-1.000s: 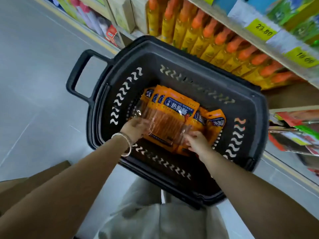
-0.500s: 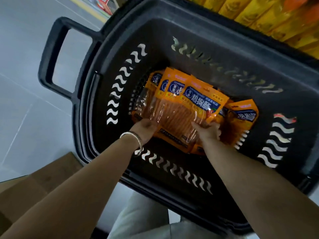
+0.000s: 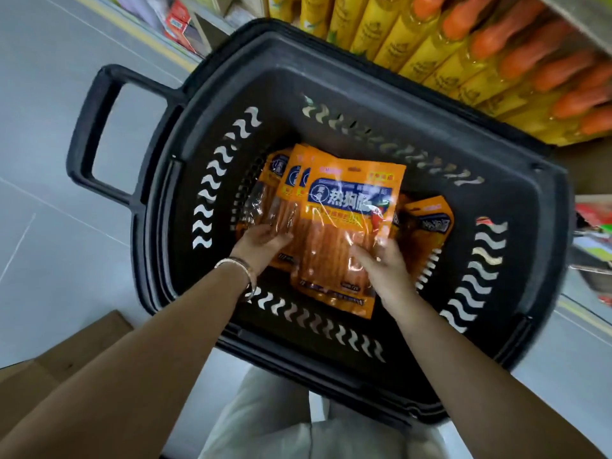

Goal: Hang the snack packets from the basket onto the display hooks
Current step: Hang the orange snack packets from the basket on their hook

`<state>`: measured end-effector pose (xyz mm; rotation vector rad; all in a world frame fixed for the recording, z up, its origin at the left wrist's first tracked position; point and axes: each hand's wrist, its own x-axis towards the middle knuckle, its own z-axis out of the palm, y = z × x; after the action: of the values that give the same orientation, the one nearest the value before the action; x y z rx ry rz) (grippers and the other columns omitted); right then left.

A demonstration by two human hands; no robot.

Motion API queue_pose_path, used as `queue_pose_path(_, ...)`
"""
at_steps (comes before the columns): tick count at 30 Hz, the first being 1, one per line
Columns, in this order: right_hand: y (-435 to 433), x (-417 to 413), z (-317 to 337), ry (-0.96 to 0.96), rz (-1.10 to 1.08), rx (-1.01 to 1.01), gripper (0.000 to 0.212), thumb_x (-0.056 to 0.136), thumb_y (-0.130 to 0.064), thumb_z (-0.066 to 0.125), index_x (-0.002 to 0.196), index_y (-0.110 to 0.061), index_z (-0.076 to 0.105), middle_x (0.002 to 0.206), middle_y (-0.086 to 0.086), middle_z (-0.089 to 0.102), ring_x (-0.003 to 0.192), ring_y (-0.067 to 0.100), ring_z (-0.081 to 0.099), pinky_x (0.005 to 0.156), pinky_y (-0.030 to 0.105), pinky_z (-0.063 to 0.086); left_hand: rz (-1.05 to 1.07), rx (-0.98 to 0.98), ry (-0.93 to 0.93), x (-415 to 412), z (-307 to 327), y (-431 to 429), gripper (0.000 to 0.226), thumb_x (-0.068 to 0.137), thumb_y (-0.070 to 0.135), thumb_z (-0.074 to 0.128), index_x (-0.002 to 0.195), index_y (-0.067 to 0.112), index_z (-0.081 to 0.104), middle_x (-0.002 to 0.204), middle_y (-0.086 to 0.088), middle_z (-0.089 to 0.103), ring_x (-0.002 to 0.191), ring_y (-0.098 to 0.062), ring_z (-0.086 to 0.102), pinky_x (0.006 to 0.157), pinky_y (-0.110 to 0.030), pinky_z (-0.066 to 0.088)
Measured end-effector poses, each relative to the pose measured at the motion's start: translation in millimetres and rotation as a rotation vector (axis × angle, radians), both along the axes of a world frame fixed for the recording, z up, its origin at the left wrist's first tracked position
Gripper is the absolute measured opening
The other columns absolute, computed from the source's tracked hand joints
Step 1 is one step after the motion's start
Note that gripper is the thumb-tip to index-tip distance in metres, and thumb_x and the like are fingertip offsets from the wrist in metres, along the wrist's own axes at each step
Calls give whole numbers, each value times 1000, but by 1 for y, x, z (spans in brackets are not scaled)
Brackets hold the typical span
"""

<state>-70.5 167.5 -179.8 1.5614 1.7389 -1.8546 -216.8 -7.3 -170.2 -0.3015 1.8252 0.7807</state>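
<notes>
Left hand (image 3: 261, 243), right hand (image 3: 384, 270), gripping snack packets (image 3: 347, 226), inside basket (image 3: 331, 81)

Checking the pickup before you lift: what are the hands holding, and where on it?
Both hands grip the fanned stack of orange snack packets by its lower part: left hand at the lower left, right hand on the top packet's lower right edge.

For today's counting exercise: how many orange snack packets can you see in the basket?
5, possibly more hidden. Four overlap in a fanned stack held by the left hand and right hand; one packet lies apart at the right of the basket.
</notes>
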Motion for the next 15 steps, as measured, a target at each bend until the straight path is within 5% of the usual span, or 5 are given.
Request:
queue_pose_path(2, -1, -11, 0, -12, -12, -185, 52, 59, -44, 85, 102, -32, 58, 105, -8, 68, 98, 9, 66, 84, 34, 51, 45, 65, -109, -1, 0, -2, 57, 73, 56, 69, 120, 26, 57, 120, 6, 58, 112, -16, 52, 101, -33, 36)
queue_pose_path(4, -5, -25, -4, -73, -18, -352, 81, 44, -55, 86, 115, -31, 56, 119, -2, 64, 109, 19, 62, 95, 47, 47, 99, 78, -173, -4, -2, -4, 43, 74, 52, 70, 108, 25, 62, 107, 7, 60, 97, -12, 57, 87, -27, 43)
queue_pose_path(6, -12, -40, -13, -115, -15, -433, 85, 47, -61, 82, 122, -31, 54, 126, -1, 61, 115, 21, 58, 102, 52, 41, 105, 15, -101, -9, -8, -5, 27, 78, 46, 68, 94, 24, 66, 98, 4, 64, 86, -12, 60, 74, -24, 45)
queue_pose_path(10, -18, -60, -50, -322, -52, -151, 61, 87, -58, 52, 138, -26, 42, 144, 1, 43, 128, 26, 45, 107, 47, 36, 257, -118, 97, -11, -23, -17, 21, 83, 32, 67, 97, 16, 63, 99, -8, 67, 81, -21, 62, 82, -29, 47)
queue_pose_path(15, -31, -71, -81, -624, 31, 120, 94, 77, -63, 62, 148, -18, 20, 147, 11, 27, 134, 32, 32, 107, 41, 31, 265, -94, 76, -15, -30, -20, 25, 88, 28, 62, 102, 8, 64, 81, -2, 65, 67, -14, 59, 59, -21, 43)
